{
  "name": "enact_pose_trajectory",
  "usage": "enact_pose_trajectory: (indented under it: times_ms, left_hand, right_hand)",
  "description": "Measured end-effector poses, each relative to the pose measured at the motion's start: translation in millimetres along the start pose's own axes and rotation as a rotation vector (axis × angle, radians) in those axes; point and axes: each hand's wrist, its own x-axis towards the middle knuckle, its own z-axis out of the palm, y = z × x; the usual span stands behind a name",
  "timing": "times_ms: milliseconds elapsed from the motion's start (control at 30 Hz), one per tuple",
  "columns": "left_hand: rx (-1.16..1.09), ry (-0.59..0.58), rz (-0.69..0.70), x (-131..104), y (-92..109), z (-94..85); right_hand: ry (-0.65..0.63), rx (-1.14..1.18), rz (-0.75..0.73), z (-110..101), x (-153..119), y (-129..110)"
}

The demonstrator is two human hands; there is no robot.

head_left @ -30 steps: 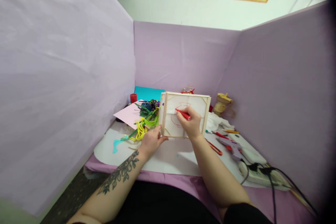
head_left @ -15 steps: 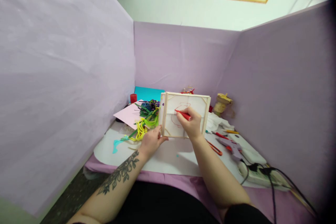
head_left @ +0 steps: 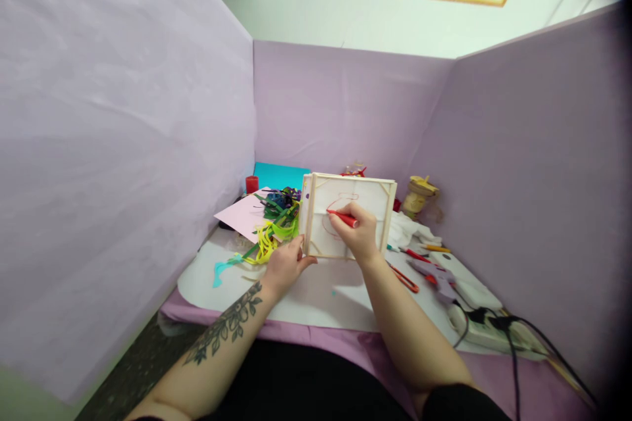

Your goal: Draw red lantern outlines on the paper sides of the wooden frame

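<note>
A small canvas [head_left: 348,200] in a wooden frame is held upright near the middle of the table [head_left: 316,296]. Its lower left corner is gripped by the left hand [head_left: 285,266]. A red pen [head_left: 344,218] is clamped in the right hand [head_left: 360,231], its tip pressed against the canvas, where a red outline is drawn. Paper strips [head_left: 274,223] are piled towards the table's left edge.

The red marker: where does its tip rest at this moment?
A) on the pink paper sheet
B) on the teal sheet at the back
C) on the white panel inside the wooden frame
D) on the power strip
C: the right hand holds the red marker with its tip on the white panel of the wooden frame, at a red line.
</note>
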Motion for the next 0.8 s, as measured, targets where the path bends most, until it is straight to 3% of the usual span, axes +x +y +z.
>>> enact_pose_trajectory:
  times_ms: [800]
  left_hand:
    - [0.001,0.003,-0.011,0.2,-0.1,1.8]
  right_hand:
    - [-0.009,0.064,0.014,-2.0,-0.1,-2.0]
